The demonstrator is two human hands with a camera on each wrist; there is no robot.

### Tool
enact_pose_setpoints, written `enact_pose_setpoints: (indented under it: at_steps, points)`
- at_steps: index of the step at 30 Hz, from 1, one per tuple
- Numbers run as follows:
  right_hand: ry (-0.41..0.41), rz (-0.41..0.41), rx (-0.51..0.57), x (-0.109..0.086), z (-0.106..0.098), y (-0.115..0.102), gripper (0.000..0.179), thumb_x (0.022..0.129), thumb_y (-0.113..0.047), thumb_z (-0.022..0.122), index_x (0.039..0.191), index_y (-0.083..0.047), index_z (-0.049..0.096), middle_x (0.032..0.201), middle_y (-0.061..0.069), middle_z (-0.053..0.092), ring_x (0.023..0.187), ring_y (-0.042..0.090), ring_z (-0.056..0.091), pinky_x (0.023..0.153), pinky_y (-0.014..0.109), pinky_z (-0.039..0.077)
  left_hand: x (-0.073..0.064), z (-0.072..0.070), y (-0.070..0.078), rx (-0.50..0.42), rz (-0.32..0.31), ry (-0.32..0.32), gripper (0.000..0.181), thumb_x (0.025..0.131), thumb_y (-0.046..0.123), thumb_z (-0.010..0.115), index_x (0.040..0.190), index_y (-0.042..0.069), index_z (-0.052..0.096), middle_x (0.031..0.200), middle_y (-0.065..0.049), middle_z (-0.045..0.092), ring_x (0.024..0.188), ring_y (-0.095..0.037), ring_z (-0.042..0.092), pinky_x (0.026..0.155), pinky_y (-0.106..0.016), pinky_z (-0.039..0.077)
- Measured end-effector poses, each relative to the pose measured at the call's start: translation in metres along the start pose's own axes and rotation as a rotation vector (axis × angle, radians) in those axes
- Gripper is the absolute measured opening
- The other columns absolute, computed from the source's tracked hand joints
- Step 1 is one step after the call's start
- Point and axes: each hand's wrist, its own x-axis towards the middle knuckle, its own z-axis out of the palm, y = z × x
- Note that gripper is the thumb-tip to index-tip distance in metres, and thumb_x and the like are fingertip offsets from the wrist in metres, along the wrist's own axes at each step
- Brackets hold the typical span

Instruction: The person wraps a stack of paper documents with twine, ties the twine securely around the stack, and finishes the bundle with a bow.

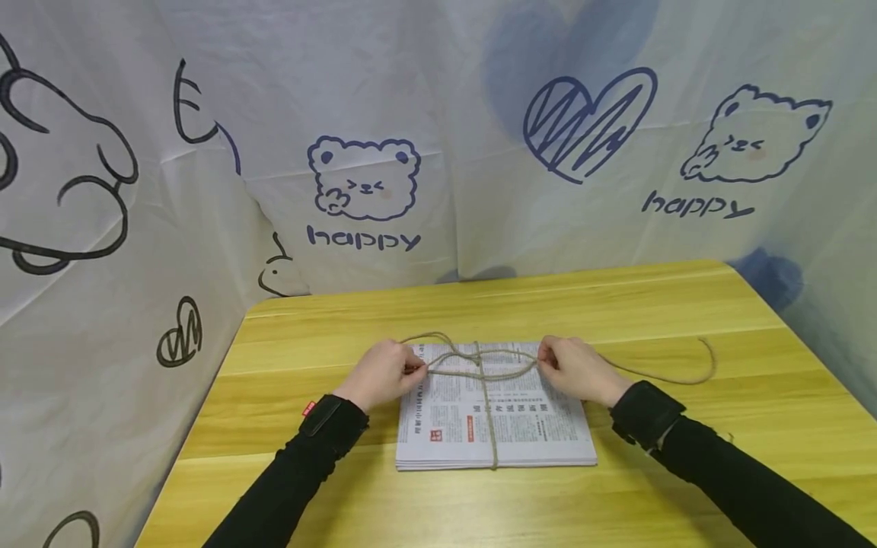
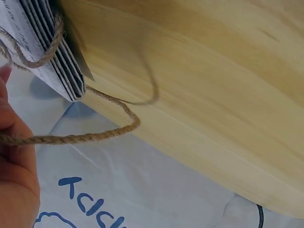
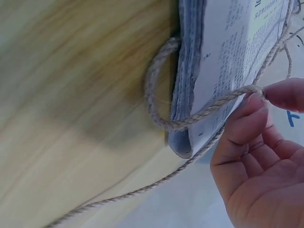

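A folded stack of newspapers [image 1: 527, 449] lies on the table with brown twine [image 1: 489, 418] running front to back over its middle. More twine crosses near the stack's back edge in loose loops. At the left side my left hand [image 1: 385, 374] pinches the twine; its fingertips are mostly cut off in the left wrist view, where a strand [image 2: 71, 139] bows out past the newspaper edge. My right hand [image 1: 575, 371] pinches twine between thumb and forefinger at the right side. From there a slack loop [image 3: 152, 95] curves round the stack's folded edge.
A loose tail of twine [image 1: 674, 379] curls over the table to the right of the stack. The wooden table [image 1: 329, 495] meets a white printed cloth [image 1: 473, 190] at its back and left edges.
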Motion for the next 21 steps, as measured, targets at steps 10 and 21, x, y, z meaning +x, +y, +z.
enact_pose_setpoints:
  at_steps: [10, 21]
  points:
    - [0.118, -0.094, -0.094, -0.006, 0.01, -0.045, 0.014, 0.089, -0.012, 0.071, 0.083, -0.01, 0.059, 0.074, 0.002, 0.056, 0.064, 0.01, 0.044, 0.061, 0.026, 0.039, -0.008, -0.009, -0.009, 0.06, -0.014, -0.005, 0.012, 0.095, 0.019, 0.071, 0.098, 0.012, 0.081, 0.09, 0.0, 0.077, 0.074, -0.008, 0.065, 0.068, -0.025, 0.051]
    - [-0.135, 0.019, 0.024, -0.014, 0.042, -0.09, 0.042, 0.082, -0.02, 0.079, 0.05, -0.016, 0.051, 0.046, -0.009, 0.038, 0.043, 0.009, 0.032, 0.047, 0.023, 0.024, -0.013, -0.018, -0.017, 0.101, -0.031, -0.03, 0.014, 0.095, 0.017, 0.071, 0.105, 0.015, 0.081, 0.09, 0.003, 0.072, 0.076, -0.01, 0.062, 0.072, -0.028, 0.051]
